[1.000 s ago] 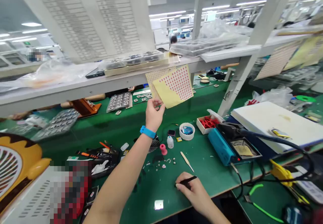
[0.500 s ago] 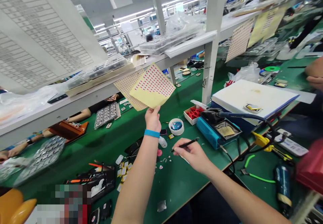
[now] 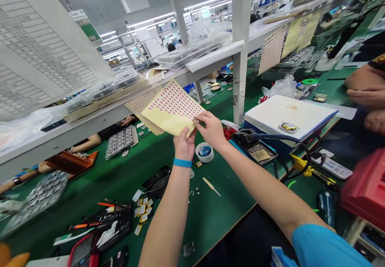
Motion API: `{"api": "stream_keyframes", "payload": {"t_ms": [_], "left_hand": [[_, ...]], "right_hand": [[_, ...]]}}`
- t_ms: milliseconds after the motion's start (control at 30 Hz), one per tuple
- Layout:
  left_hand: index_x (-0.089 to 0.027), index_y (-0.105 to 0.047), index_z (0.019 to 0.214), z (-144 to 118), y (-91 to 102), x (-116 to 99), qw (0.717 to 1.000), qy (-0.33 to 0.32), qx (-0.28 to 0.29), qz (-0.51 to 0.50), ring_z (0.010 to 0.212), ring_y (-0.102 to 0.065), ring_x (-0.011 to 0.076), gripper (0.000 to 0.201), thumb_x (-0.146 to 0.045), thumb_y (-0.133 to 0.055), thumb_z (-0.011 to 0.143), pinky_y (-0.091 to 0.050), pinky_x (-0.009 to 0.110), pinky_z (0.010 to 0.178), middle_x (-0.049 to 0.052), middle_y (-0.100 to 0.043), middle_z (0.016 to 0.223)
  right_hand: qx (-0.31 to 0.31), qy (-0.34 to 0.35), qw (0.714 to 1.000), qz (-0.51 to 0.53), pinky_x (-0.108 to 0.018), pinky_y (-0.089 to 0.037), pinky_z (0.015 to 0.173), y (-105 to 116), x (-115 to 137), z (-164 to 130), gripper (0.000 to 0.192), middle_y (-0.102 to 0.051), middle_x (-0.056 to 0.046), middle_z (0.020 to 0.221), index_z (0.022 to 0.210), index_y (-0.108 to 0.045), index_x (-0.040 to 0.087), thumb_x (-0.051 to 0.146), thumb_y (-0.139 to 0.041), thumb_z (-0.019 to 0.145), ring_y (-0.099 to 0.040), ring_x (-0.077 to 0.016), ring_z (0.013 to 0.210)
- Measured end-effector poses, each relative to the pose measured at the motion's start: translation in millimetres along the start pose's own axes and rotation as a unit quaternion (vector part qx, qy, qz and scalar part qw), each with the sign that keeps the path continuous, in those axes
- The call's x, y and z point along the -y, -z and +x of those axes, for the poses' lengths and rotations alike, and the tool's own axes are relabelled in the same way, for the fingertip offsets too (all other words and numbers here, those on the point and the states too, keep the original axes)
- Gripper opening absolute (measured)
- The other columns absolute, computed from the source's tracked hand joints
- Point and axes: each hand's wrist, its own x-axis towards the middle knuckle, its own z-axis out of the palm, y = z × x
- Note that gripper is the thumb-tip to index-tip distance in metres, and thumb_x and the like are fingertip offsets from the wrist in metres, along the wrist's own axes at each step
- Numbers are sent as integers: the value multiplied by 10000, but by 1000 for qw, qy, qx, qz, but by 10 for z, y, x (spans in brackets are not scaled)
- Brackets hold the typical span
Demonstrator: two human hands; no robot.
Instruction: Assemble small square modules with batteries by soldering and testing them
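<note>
Head view: long green workbench [image 3: 126, 178] in a bright factory hall, white shelf [image 3: 120, 106] above. Left hand [image 3: 184, 144] pinches the yellow sheet of small red stickers [image 3: 173, 108] by its lower corner, raised over the bench. Right hand [image 3: 210, 128] fingertips pinch at its right edge; most stickers remain unpeeled.

Single head-worn view, forward and down, close over green workbench [image 3: 126, 178].

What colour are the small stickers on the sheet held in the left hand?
Red, in neat rows on a pale yellow sheet; the head view shows them best.
</note>
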Motion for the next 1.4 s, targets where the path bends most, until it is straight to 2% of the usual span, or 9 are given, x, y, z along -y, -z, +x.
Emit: {"api": "stream_keyframes", "payload": {"t_ms": [200,567,800,900,1000,1067,1167,1267,1400], "left_hand": [[-159,-717,1094,14,17,-42,1000,-24,10,-1,1016,-751,227,390,-134,-759,707,-607,336,925,90,-787,1068],[-161,-737,1049,16,66,-100,997,-49,10,63,1069,-737,269,387,-230,-837,681,-603,354,899,102,-787,1036],[-162,-722,1022,-143,130,-175,996,-40,7,81,1126,-717,277,379,-260,-881,692,-581,382,963,117,-769,1125],[-177,-723,1054,-497,490,-305,989,-22,-2,149,1154,-704,242,395,-292,-893,717,-550,342,1007,113,-751,1174],[-212,-734,1087,-1037,1075,-488,970,-15,-33,241,1043,-731,218,416,-345,-894,727,-578,323,935,93,-753,1141],[-204,-761,957,-1427,1485,-604,941,-4,-34,336,897,-734,210,271,-367,-859,764,-595,315,844,79,-765,965],[-220,-764,822,-1947,1994,-696,867,5,10,497,808,-712,206,89,-307,-788,822,-584,314,780,59,-753,833],[-241,-758,868,-2335,2312,-659,806,7,91,585,877,-725,217,33,-244,-726,879,-585,357,847,58,-780,921],[-248,-732,942,-2642,2477,-513,765,-47,164,622,1032,-719,231,57,-211,-695,920,-568,412,945,59,-794,1036]], "right_hand": [[20,44,996,-71,-302,-540,807,-82,-4,19,131,-728,-61,1026,948,-771,217,193,-645,923,-692,-205,931],[43,94,986,-134,-262,-418,638,-121,23,-15,103,-710,-68,944,816,-673,199,153,-602,875,-636,-180,787],[9,100,988,-114,-292,-482,746,-17,113,-112,157,-696,-76,892,807,-596,211,88,-520,868,-652,-205,856],[45,136,988,-62,-297,-508,808,64,166,-537,198,-704,-55,898,809,-590,223,65,-486,870,-663,-188,878],[176,182,967,-17,-266,-503,744,144,163,-1187,241,-700,-27,851,808,-608,228,45,-472,889,-663,-157,821],[276,214,937,-14,-250,-463,642,197,143,-1622,247,-678,-12,785,852,-637,217,56,-469,934,-631,-131,714],[371,281,885,-11,-267,-401,563,228,124,-2124,229,-648,-7,728,937,-664,177,108,-460,1013,-558,-117,591],[422,335,842,-3,-293,-381,558,171,143,-2408,239,-635,-19,722,993,-668,148,134,-436,1049,-544,-130,584],[479,377,792,25,-317,-367,561,52,209,-2567,255,-645,-39,759,1023,-670,142,117,-417,1051,-567,-139,633]]}}
